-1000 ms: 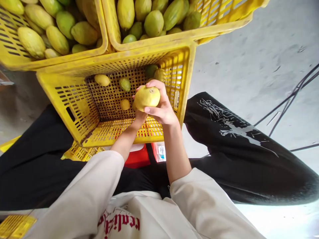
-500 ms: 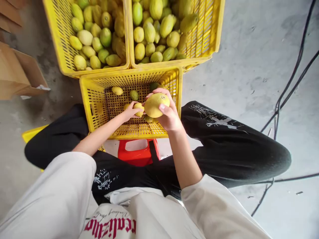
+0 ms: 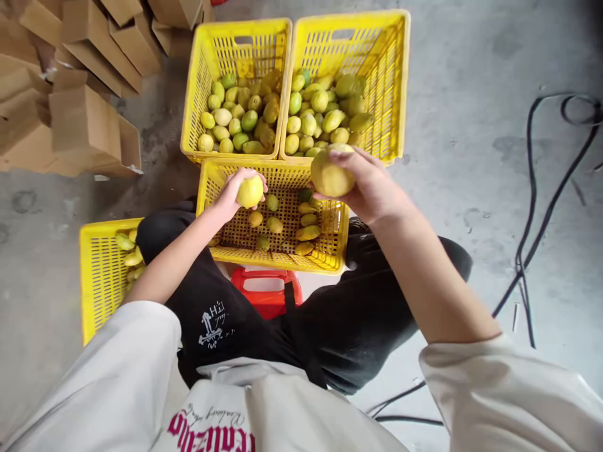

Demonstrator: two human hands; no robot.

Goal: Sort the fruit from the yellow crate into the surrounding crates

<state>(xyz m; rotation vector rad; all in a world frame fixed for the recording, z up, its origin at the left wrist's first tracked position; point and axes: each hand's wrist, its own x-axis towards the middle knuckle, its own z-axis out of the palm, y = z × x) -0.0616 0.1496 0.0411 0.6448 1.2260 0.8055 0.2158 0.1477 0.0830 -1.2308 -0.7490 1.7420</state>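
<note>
My left hand (image 3: pixel 230 193) is closed around a smooth yellow oval fruit (image 3: pixel 250 191) above the left part of the near yellow crate (image 3: pixel 273 258). In my right hand (image 3: pixel 375 187) is a larger, duller yellow fruit (image 3: pixel 332 173), gripped between thumb and fingers and held above that crate's far right corner. Several green and yellow fruits lie spread over the near crate's floor, with a row of longer ones, among them a yellow fruit (image 3: pixel 308 233), along its right side. The exact kind of fruit cannot be made out.
Behind stand a left crate (image 3: pixel 187 119) and a right crate (image 3: pixel 400 81), each part-filled with green and yellow fruit. Another yellow crate (image 3: pixel 97 276) sits by my left knee. A red stool (image 3: pixel 271 307), cardboard boxes (image 3: pixel 85 122) and black cables (image 3: pixel 532 188) are on the floor.
Both hands have lifted and moved apart, each still holding its fruit, the left going left and the right going right. My view has tilted up, showing more of the far crates and boxes.
</note>
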